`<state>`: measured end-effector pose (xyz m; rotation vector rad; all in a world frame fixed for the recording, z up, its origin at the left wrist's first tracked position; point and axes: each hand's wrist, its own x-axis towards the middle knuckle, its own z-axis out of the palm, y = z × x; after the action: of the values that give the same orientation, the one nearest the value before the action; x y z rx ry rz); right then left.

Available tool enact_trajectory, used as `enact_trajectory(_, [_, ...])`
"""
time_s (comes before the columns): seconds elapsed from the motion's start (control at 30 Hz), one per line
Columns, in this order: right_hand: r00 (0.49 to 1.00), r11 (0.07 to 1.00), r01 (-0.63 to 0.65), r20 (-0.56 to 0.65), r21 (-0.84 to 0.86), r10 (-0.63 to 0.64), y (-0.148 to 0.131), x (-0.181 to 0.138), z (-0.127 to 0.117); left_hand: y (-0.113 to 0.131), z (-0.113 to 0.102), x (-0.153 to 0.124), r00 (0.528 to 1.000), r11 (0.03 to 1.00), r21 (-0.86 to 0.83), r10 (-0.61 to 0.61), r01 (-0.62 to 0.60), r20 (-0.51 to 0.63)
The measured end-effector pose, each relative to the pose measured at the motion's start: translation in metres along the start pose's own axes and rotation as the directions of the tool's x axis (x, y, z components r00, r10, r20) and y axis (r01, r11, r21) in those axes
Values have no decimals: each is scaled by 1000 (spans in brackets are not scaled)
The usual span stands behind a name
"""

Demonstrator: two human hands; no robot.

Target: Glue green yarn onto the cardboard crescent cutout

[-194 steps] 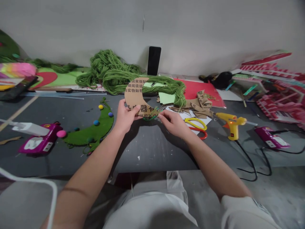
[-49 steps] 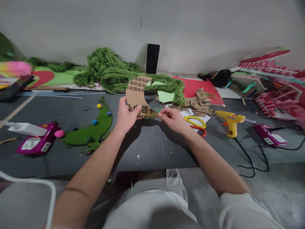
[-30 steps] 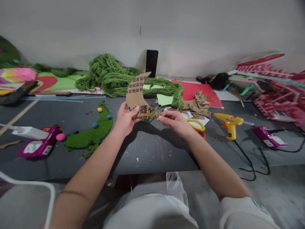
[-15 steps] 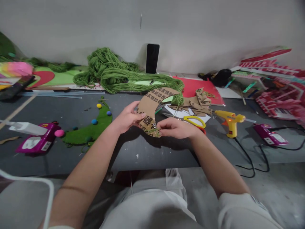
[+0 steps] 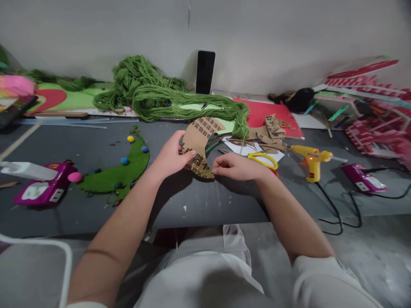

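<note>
A crescent-shaped piece of brown cardboard [image 5: 198,139] with printed black characters is held above the table. My left hand [image 5: 175,157] grips its left edge, thumb on the printed face. At the lower tip, my right hand [image 5: 231,166] pinches a thin strand of green yarn [image 5: 208,172] that lies across the cardboard. Shiny glue-like spots show near that tip. Behind the cardboard lies a big hank of green yarn [image 5: 180,105]. Scissors with yellow handles [image 5: 263,160] rest just beyond my right hand.
Left of my hands lies a green crescent [image 5: 120,171] dotted with coloured pompoms, near a purple power box [image 5: 45,188]. On the right are a yellow glue gun [image 5: 311,160] with a cord, another purple box [image 5: 364,177] and cardboard scraps [image 5: 269,134]. A phone [image 5: 205,72] leans on the wall.
My right fingers have drawn slightly together at the cardboard's lower tip, and the strand lies closer along it. My left hand keeps its hold. The view has shifted a little.
</note>
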<state>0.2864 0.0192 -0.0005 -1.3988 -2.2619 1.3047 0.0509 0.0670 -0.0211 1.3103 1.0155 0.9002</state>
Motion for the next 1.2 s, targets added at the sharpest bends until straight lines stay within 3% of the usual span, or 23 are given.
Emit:
enact_trajectory(0.17, [966,992,-111,-239,-61,93,-3,3,2,-4,6,1,983,996,66,67,-56,-171])
enact_trajectory(0.37, [826,953,-219,-560,-209,67,-12,6,16,-5,20,6,951,1000,-10,10,-14,-310])
enact_trajectory(0.63, [753,864,-290,-655,-411,-59,-16,7,26,0,26,7,922,979,-199,-32,-49,-387])
enact_trajectory(0.8, [705,905,-199,-696,-376,-134,-14,6,29,4,26,9,895,956,-283,-57,-79,-442])
enact_trajectory(1.0, [607,970,-45,-778,-240,-164,-12,6,32,9,25,8,897,903,-408,-64,-135,-438])
enact_trajectory(1.2, [620,987,119,-768,-110,-160,-9,8,28,14,18,7,917,880,-465,-104,-95,-386])
